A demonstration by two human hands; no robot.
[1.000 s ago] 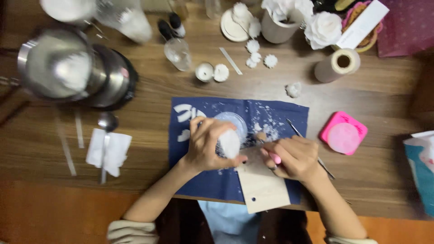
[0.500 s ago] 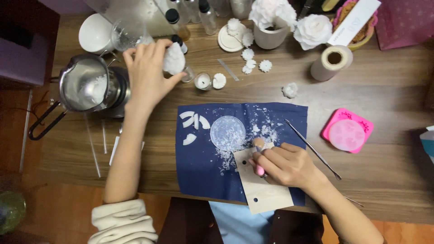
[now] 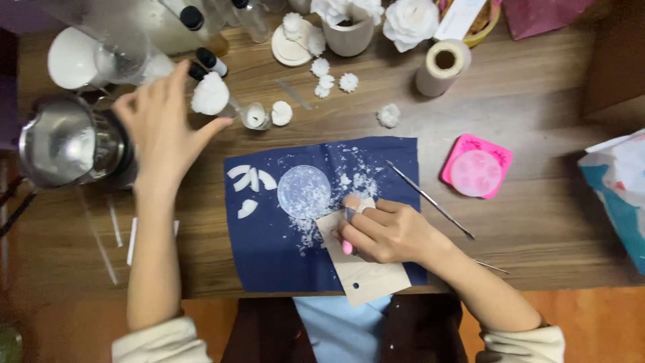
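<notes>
The left hand (image 3: 158,128) is hovering open beside the pot (image 3: 67,141), fingers spread, just short of a white flower (image 3: 210,94); a careless sweep could be knocking nearby bottles (image 3: 208,60). The right hand (image 3: 386,232) is gripping a pink tool (image 3: 347,246) closed, pinning the card (image 3: 359,269) on the blue cloth (image 3: 282,249).

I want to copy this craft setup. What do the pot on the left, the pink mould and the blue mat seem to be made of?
Pot: looks like polished steel, with a bright mirror-like sheen. Pink mould: probably silicone, matte, with soft rounded edges. Blue mat: cloth, going by its uneven, slightly frayed edge, dusted with white flakes.
</notes>
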